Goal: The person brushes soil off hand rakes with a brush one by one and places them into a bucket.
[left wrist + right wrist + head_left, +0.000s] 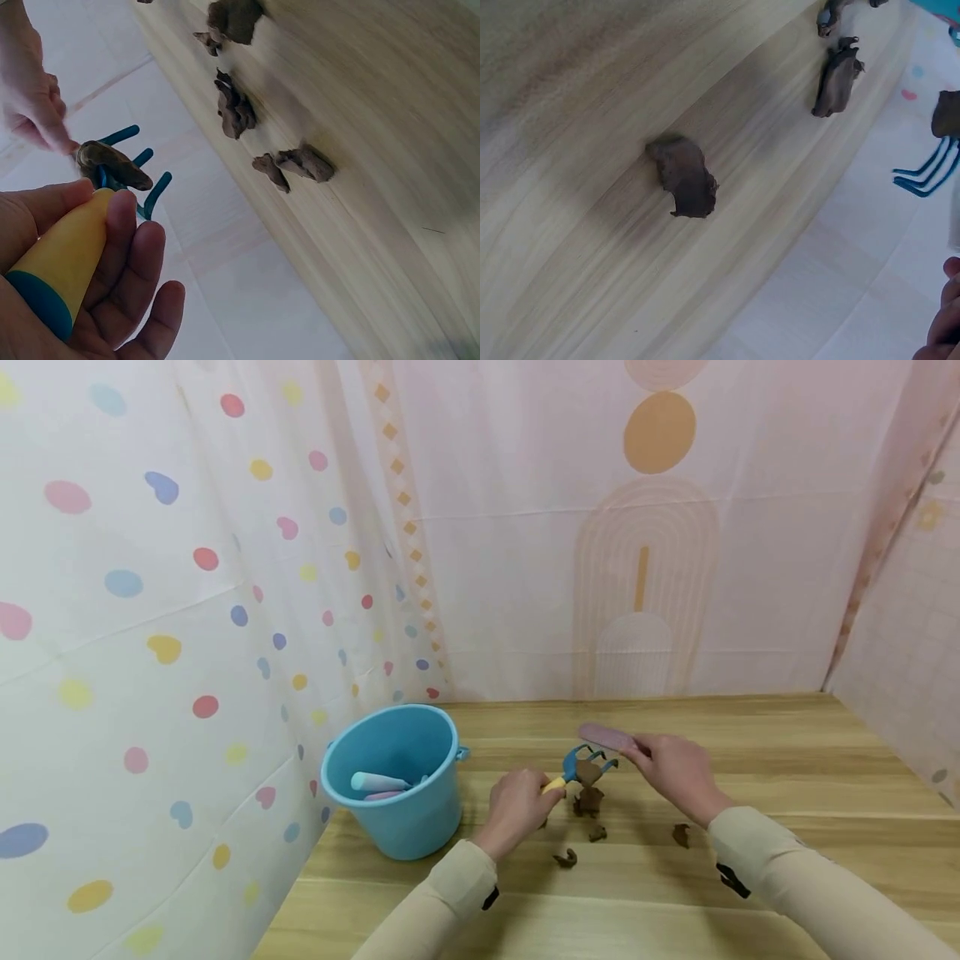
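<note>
My left hand [517, 802] grips the yellow handle [64, 259] of a small hand rake with blue tines [572, 766]. A brown clump [112, 165] rests on the rake head, raised above the table. Just right of the rake, my right hand [678, 772] holds a flat, mauve brush-like tool [603, 737] by its narrow end; its exact kind is unclear. Whether that tool touches the clump, I cannot tell. In the right wrist view only some fingers [946, 322] of the right hand show at the edge.
Several brown, crumbly pieces lie on the wooden table [810, 777], one piece [681, 835] apart on the right and a curled one [566, 858] nearer me. Left of the hands stands a blue bucket [420, 827] holding a light-blue handled thing [378, 782] and something pink. Patterned curtains hang behind.
</note>
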### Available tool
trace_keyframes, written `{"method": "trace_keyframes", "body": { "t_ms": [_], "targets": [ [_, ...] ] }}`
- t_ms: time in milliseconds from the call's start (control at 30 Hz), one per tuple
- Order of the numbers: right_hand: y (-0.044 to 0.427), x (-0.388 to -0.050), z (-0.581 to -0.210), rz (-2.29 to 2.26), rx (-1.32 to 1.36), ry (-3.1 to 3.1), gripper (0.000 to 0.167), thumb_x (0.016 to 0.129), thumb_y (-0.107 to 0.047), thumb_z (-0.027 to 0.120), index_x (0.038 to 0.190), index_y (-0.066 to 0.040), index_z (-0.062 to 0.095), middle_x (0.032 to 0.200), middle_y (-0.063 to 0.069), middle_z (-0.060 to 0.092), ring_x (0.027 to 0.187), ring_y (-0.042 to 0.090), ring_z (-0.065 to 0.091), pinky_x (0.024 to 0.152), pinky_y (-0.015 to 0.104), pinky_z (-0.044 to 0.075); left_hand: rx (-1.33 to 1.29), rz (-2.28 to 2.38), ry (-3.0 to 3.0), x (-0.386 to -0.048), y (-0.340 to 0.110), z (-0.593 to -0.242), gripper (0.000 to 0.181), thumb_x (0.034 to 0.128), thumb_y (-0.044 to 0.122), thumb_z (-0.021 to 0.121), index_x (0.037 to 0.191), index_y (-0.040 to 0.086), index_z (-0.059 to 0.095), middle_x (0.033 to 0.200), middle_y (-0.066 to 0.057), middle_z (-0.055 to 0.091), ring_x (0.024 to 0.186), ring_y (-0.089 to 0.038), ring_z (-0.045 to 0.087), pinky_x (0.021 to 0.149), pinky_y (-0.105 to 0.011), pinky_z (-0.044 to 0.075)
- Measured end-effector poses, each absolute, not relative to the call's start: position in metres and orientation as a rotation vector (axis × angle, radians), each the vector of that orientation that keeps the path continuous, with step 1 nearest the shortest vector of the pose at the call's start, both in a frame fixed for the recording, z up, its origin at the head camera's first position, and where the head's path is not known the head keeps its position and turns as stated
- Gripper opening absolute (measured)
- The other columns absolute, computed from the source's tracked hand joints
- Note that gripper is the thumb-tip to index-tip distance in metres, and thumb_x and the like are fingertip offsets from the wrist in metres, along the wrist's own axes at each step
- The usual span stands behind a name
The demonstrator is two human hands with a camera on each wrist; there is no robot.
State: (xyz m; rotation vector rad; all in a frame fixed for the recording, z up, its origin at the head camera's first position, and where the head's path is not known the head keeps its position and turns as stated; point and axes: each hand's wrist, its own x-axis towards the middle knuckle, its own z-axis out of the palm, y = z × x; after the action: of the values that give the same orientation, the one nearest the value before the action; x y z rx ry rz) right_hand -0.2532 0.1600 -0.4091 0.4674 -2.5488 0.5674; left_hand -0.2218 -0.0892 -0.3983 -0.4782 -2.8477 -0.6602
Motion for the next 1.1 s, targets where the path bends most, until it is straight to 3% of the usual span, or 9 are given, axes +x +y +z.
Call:
{"method": "trace_keyframes", "body": {
  "t_ms": [267, 500, 733, 1100],
  "targets": [
    [0.15, -0.237, -0.41, 0.541, 0.732, -2.436, 0.024, 0.09, -0.031, 0.074, 0.099, -0.009, 0.077, 0.07, -0.001, 0.068, 0.05, 0.004, 0.041, 0.043, 0.027, 0.034, -0.489, -0.629, -2.85, -0.226, -0.087, -0.399, 0.034, 0.0969, 0.031, 0.062, 0.066, 0.017, 0.064, 0.048, 0.009, 0.048, 0.041, -0.006, 0.043, 0.041, -0.025, 0.034],
    [0.145, -0.233, -0.417, 0.417, 0.645, -2.458, 0.024, 0.091, -0.033, 0.072, 0.099, -0.01, 0.077, 0.071, 0.003, 0.069, 0.048, 0.005, 0.041, 0.04, 0.028, 0.034, -0.489, -0.533, -2.846, -0.223, -0.082, -0.402, 0.031, 0.0959, 0.032, 0.066, 0.07, 0.016, 0.066, 0.05, 0.008, 0.047, 0.041, -0.006, 0.04, 0.04, -0.024, 0.032],
    [0.144, -0.235, -0.42, 0.39, 0.593, -2.464, 0.026, 0.091, -0.035, 0.072, 0.092, -0.009, 0.076, 0.06, 0.0, 0.061, 0.043, 0.007, 0.037, 0.039, 0.027, 0.028, -0.485, -0.495, -2.834, -0.222, -0.081, -0.404, 0.03, 0.0961, 0.033, 0.065, 0.072, 0.015, 0.066, 0.051, 0.008, 0.047, 0.04, -0.006, 0.039, 0.039, -0.023, 0.032],
    [0.142, -0.238, -0.422, 0.32, 0.59, -2.433, 0.028, 0.091, -0.037, 0.071, 0.096, -0.009, 0.077, 0.058, 0.001, 0.059, 0.042, 0.007, 0.036, 0.036, 0.026, 0.028, -0.478, -0.513, -2.836, -0.222, -0.083, -0.403, 0.03, 0.0963, 0.033, 0.065, 0.073, 0.015, 0.067, 0.05, 0.008, 0.046, 0.04, -0.005, 0.038, 0.038, -0.023, 0.031]
  ]
}}
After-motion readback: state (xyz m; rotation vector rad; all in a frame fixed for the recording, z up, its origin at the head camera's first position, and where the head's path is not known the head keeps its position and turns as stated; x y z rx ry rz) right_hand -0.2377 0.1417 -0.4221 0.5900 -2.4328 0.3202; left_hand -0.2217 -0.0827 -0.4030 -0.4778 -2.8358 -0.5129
